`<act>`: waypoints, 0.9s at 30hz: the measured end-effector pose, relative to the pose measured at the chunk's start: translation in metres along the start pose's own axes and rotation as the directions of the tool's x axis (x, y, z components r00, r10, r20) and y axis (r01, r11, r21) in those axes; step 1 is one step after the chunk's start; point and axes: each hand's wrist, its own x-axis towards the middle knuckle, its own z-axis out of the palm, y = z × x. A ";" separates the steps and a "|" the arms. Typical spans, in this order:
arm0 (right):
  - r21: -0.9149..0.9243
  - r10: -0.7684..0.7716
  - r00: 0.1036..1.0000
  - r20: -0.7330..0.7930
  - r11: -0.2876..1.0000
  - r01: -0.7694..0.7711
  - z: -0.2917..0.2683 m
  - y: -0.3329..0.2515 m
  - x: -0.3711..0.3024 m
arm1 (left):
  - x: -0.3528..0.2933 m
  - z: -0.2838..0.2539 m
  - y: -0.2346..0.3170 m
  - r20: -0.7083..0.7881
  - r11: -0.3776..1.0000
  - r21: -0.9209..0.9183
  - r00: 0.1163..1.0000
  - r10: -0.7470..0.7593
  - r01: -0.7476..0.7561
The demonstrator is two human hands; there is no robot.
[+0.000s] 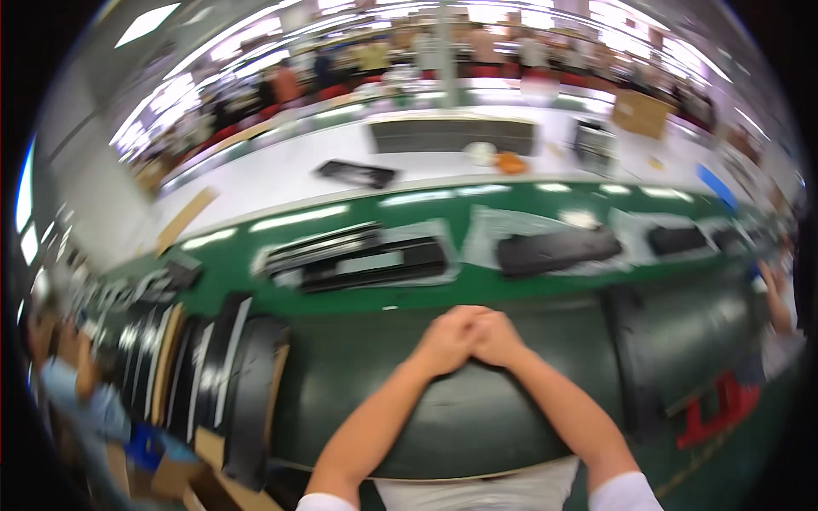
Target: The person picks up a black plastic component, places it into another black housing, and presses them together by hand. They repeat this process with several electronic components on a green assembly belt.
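Observation:
My left hand (pixel 443 343) and my right hand (pixel 498 339) are clasped together in front of me, fingers folded against each other. I see no object between them. Below them is a dark green belt-like work surface (pixel 358 426). Just past it, on a brighter green strip, long black parts (pixel 375 266) lie on clear plastic bags. A wide black part (pixel 558 251) on plastic film is slightly to the right of my hands. Neither hand touches these parts.
Several long black panels (pixel 247 400) stand in a row at left, near cardboard boxes (pixel 183 477). A black bar (pixel 632 358) crosses the surface at right, beside a red frame (pixel 720 410). People work at both sides. A black frame (pixel 356 174) lies on the white table behind.

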 end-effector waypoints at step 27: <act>-0.485 -0.722 0.658 -0.214 0.663 0.570 -0.151 -0.222 -0.019 | -0.016 -0.014 -0.017 -0.294 0.970 -0.193 0.934 -0.203 0.150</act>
